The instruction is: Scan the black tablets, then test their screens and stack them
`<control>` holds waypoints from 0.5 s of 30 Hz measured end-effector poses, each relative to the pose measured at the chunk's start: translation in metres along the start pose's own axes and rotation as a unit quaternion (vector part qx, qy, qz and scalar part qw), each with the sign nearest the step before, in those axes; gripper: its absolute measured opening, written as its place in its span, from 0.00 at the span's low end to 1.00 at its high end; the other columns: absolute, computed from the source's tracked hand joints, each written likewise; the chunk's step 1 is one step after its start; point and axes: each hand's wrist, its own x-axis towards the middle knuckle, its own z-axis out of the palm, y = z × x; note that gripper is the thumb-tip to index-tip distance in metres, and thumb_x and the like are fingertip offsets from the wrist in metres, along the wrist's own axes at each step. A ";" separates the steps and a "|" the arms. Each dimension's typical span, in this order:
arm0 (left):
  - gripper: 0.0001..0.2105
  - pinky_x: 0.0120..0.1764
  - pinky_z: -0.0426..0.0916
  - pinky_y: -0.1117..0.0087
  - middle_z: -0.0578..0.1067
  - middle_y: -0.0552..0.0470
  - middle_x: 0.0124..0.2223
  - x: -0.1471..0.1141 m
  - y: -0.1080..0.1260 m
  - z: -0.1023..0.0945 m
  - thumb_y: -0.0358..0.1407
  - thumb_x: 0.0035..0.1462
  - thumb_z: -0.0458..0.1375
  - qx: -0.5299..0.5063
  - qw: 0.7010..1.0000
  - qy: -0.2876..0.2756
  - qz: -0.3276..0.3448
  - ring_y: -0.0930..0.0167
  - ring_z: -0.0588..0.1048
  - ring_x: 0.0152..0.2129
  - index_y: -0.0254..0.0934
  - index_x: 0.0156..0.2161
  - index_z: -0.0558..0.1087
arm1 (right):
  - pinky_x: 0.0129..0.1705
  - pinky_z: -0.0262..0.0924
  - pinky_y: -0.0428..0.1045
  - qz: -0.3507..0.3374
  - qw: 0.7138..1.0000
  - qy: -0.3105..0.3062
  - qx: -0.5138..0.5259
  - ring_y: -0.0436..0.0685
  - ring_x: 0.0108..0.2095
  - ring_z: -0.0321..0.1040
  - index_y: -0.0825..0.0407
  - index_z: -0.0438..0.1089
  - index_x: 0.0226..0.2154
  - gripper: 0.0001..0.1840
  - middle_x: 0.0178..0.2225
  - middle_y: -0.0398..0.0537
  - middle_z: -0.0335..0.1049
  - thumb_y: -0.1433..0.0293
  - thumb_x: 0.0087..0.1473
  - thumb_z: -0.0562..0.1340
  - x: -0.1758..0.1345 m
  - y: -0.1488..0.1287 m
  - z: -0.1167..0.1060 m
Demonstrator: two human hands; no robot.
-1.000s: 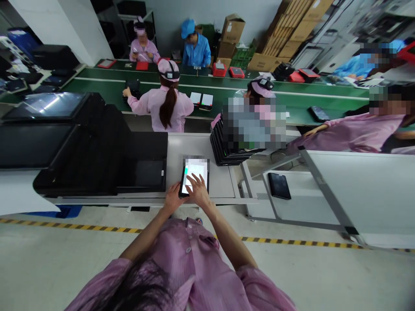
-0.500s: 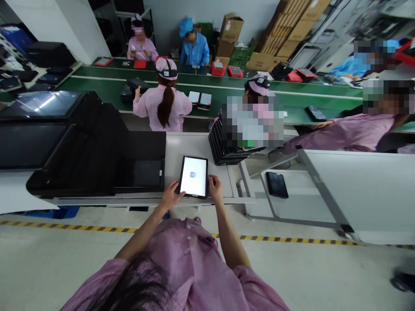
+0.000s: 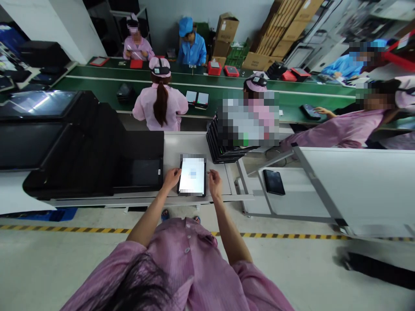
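Observation:
A tablet (image 3: 192, 183) with a black frame and a lit white screen lies on the light grey bench top, part of it blurred out. My left hand (image 3: 171, 179) is closed at its left edge, thumb and fingers gripping the side. Just off the right edge is my right hand (image 3: 215, 185), its fingers curled and pinched together; whatever they may hold is too small to make out. Left of the tablet, a dark tablet (image 3: 138, 172) with a small white label lies by large stacks of black devices (image 3: 103, 147).
A stack of black tablets (image 3: 223, 144) stands behind my right hand. On a lower shelf at right lies another tablet (image 3: 274, 182), beside a tilted white panel (image 3: 359, 185). Beyond the bench, co-workers sit along a green conveyor (image 3: 106, 84). A dark blurred shape (image 3: 379, 268) crosses the floor at lower right.
My left hand has moved up from the tablet's lower left corner to the middle of its left edge. My right hand stays by the right edge, fingers more curled.

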 end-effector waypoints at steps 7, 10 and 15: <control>0.15 0.61 0.72 0.60 0.87 0.41 0.52 -0.002 -0.007 0.000 0.40 0.72 0.56 -0.006 1.000 -0.008 0.011 0.60 0.81 0.53 0.35 0.45 0.85 | 0.68 0.66 0.65 -0.203 0.961 -0.066 -0.173 0.67 0.65 0.71 0.52 0.77 0.57 0.21 0.55 0.59 0.82 0.61 0.74 0.55 -0.019 -0.020 0.018; 0.16 0.60 0.73 0.60 0.87 0.40 0.51 -0.001 -0.008 0.000 0.41 0.72 0.56 0.003 1.000 -0.012 0.015 0.60 0.82 0.52 0.35 0.45 0.85 | 0.71 0.62 0.67 -0.231 0.947 -0.086 -0.204 0.66 0.69 0.68 0.51 0.75 0.60 0.20 0.58 0.58 0.81 0.62 0.75 0.55 -0.015 -0.018 0.022; 0.15 0.59 0.73 0.58 0.87 0.40 0.51 0.000 -0.006 0.001 0.41 0.71 0.58 0.022 1.000 -0.008 0.007 0.58 0.82 0.51 0.35 0.45 0.85 | 0.75 0.55 0.70 -0.224 0.943 -0.081 -0.233 0.64 0.68 0.71 0.50 0.77 0.57 0.21 0.57 0.57 0.83 0.63 0.77 0.51 -0.008 -0.011 0.020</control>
